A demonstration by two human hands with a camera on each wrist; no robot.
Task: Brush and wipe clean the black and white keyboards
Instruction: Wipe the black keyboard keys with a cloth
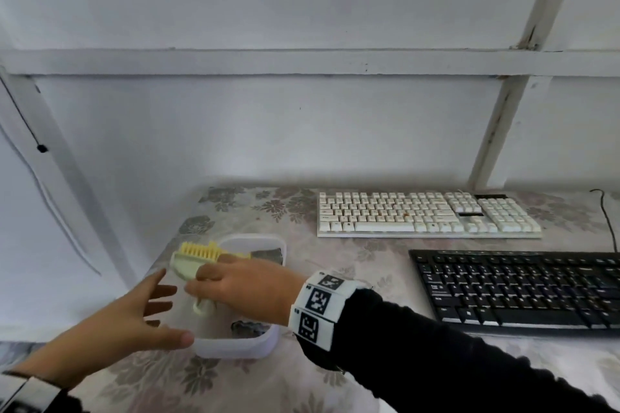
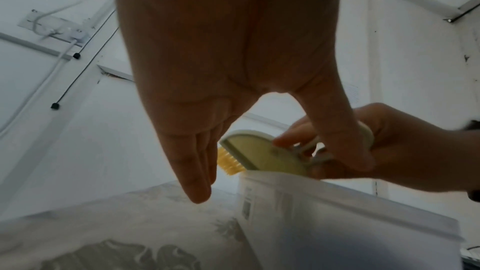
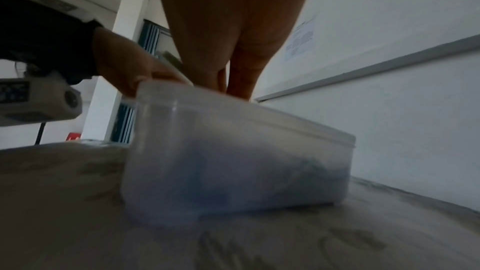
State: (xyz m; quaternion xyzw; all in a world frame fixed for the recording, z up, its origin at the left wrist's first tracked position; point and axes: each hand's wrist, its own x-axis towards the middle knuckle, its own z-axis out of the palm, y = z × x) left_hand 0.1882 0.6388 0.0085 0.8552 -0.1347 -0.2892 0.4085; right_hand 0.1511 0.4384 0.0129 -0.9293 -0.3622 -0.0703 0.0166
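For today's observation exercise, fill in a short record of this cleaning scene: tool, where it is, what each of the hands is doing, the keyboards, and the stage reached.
Tool: pale green brush with yellow bristles
Tool position: over the translucent plastic tub
Right hand: grips the brush handle
Left hand: fingers spread, holding nothing, thumb at the tub's near corner
White keyboard: on the floral tablecloth, by the wall
Black keyboard: in front of the white one
Stage: brushing not yet begun

The brush [image 1: 198,256] was pale green with yellow bristles. The tabletop [image 1: 302,375] carried a grey floral pattern; the keyboards were white [image 1: 426,214] and black [image 1: 523,288].
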